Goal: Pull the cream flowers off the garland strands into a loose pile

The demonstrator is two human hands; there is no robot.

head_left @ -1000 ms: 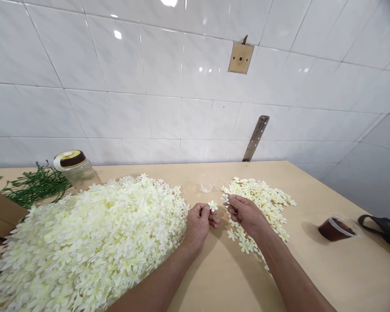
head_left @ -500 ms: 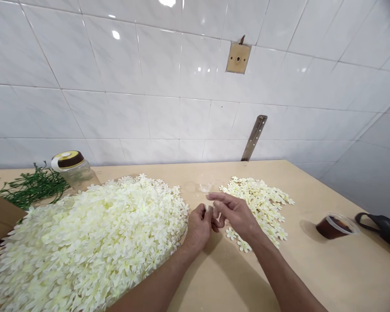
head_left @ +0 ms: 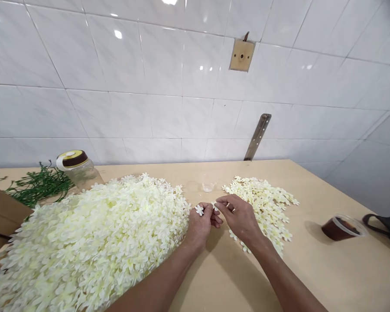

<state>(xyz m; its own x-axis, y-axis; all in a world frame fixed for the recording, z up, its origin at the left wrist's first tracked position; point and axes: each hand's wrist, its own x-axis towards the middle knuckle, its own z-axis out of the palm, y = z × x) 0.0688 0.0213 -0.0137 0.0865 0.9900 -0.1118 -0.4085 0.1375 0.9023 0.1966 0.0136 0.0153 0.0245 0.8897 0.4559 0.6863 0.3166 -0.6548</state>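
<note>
My left hand is closed, with a small white artificial flower pinched at its thumb and forefinger. Close beside it, my right hand pinches another white flower between thumb and fingertips. Both hands hover over the table between two heaps. The large pile of white-yellow flowers spreads to the left, near my left wrist. A smaller, flatter pile lies right behind my right hand, which covers part of it. A small clear dish stands just beyond my hands.
A clear jar with a brown and yellow lid stands behind the large pile, beside green plastic stems. A brown box edge juts in at left. To the right are a cup of dark liquid and a black strapped object.
My right hand has closed from loosely spread fingers into a pinch on a flower. A flower now shows at my left fingertips. The view has shifted slightly.
</note>
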